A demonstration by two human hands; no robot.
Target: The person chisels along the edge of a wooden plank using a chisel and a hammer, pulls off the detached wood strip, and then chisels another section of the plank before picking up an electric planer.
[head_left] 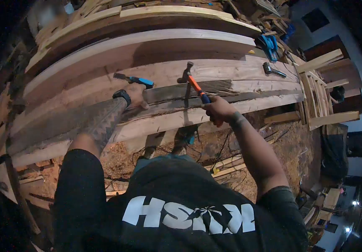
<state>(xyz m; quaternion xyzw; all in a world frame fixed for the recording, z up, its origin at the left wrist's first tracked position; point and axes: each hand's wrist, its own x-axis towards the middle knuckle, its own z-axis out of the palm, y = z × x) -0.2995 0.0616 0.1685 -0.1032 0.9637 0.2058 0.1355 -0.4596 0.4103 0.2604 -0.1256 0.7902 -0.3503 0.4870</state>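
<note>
My right hand (220, 110) is closed around the blue and orange handle of a claw hammer (195, 84). The hammer's head is raised above the planks, pointing away from me. My left hand (137, 95), with a dark watch on its wrist, rests on a dark, weathered plank (168, 91) with its thumb spread. Just beyond its fingers is a blue-handled tool (141, 81) with a dark end, perhaps a chisel; its handle shows uncovered. The dark plank has a split, splintered stretch (218, 86) near the hammer.
Long boards (147, 40) stand on edge behind the work surface. A black-handled tool (274, 70) lies to the right, near a blue power tool (269, 47). A slatted wooden frame (319, 92) stands at the right end. Sawdust, cables and offcuts (231, 168) cover the floor below.
</note>
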